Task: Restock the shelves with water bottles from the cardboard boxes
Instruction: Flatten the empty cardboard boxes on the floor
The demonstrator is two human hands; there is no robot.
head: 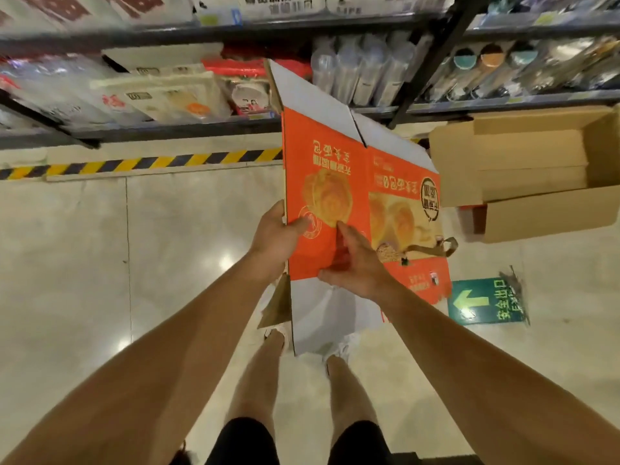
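Over glossy pale floor tiles before the shelves, my left hand grips the flattened orange cardboard box by its left edge, my right hand pinching its near fold, its long axis pointing away from me toward the shelves.

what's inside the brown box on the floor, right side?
The brown cardboard box lies open with its flaps out; only bare cardboard inner walls show, no bottles. Its far corners are cut off by the frame edge.
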